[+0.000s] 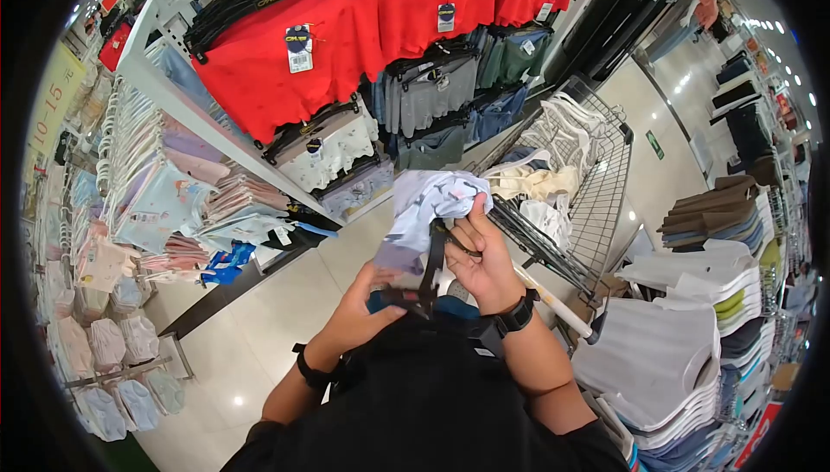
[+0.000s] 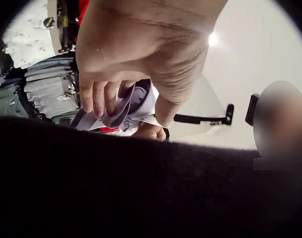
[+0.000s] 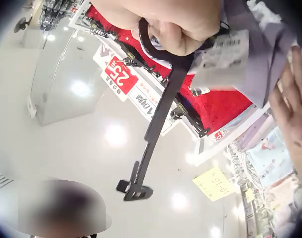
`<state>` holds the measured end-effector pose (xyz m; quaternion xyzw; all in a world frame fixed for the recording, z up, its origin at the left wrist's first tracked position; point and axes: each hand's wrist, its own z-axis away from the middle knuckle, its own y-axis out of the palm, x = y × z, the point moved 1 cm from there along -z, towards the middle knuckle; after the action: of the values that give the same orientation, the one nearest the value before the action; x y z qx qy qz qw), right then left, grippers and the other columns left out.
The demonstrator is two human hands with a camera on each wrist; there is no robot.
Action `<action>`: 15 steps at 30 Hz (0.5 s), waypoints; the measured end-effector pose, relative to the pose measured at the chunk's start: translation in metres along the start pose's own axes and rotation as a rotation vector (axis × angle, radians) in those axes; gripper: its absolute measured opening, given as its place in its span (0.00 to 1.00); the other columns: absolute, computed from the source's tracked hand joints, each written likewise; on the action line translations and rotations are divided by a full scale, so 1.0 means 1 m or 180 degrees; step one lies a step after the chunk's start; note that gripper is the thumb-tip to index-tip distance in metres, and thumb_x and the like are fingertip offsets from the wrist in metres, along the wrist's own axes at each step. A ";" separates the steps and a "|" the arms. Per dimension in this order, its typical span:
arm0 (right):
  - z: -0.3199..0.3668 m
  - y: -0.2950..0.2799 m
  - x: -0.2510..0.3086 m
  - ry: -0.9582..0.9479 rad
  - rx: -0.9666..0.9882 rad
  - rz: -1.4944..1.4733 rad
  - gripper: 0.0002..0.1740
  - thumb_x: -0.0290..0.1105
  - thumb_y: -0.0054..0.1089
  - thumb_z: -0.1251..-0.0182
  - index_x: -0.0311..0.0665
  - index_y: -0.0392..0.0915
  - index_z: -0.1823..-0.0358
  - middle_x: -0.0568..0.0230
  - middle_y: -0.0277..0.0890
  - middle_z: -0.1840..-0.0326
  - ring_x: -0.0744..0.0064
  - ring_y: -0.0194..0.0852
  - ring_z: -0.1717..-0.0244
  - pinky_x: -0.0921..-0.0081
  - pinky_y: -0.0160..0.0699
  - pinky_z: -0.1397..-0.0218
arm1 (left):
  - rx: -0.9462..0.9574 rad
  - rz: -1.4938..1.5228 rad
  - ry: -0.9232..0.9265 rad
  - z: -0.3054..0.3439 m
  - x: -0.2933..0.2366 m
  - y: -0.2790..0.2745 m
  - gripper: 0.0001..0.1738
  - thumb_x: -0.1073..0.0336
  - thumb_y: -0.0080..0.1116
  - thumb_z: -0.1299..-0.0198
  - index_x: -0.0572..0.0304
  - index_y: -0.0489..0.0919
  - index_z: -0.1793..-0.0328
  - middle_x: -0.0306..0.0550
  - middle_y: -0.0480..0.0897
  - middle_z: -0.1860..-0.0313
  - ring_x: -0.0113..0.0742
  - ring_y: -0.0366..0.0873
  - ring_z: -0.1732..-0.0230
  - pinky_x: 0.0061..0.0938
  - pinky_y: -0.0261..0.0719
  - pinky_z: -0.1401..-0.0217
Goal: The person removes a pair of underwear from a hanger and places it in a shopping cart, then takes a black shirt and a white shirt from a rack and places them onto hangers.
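A white and lavender garment with dark marks (image 1: 441, 194) is bunched in my right hand (image 1: 484, 264), thumb on top. The same fingers curl round the hook of a black hanger (image 3: 163, 109), whose clip end points away in the right wrist view. A barcode tag (image 3: 232, 48) hangs beside that hand. My left hand (image 1: 356, 312) is lower and to the left; in the left wrist view its fingers and thumb hold the garment's lavender edge (image 2: 133, 104). Part of the cloth is hidden behind the fingers.
A wire cart (image 1: 609, 204) holding white hangers and pale clothes stands at the right. Red garments (image 1: 294, 53) hang on the rack ahead. Pastel clothes (image 1: 164, 204) line the left side; stacked grey-white tops (image 1: 648, 351) are at the lower right.
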<state>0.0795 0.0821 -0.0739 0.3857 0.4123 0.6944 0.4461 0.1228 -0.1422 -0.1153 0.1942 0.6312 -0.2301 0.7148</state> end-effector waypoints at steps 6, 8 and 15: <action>0.015 -0.014 0.019 0.0523 0.0070 -0.0220 0.20 0.47 0.44 0.20 0.45 0.68 0.71 0.80 0.53 0.88 0.86 0.44 0.90 0.85 0.46 0.87 | -0.0368 -0.0564 0.0461 -0.043 -0.045 0.007 0.26 0.70 0.66 0.41 0.64 0.73 0.37 0.49 0.77 0.41 0.40 0.73 0.37 0.34 0.66 0.30; 0.017 -0.024 0.023 0.0632 0.0204 -0.0407 0.21 0.47 0.44 0.20 0.46 0.66 0.74 0.79 0.54 0.89 0.85 0.45 0.90 0.84 0.46 0.87 | 0.0003 -0.0951 0.0612 -0.052 -0.051 0.008 0.26 0.70 0.66 0.42 0.64 0.74 0.38 0.49 0.77 0.41 0.41 0.73 0.37 0.34 0.68 0.32; 0.022 -0.031 0.033 0.0625 0.0238 -0.0775 0.22 0.47 0.47 0.21 0.46 0.65 0.76 0.79 0.54 0.89 0.84 0.43 0.91 0.84 0.47 0.87 | -0.0055 -0.1351 0.0256 -0.064 -0.023 0.039 0.18 0.74 0.62 0.42 0.66 0.75 0.46 0.57 0.77 0.47 0.53 0.76 0.45 0.33 0.72 0.39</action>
<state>0.0986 0.1257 -0.0887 0.2794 0.5233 0.6537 0.4698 0.0914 -0.0718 -0.1012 0.0599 0.6878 -0.3621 0.6263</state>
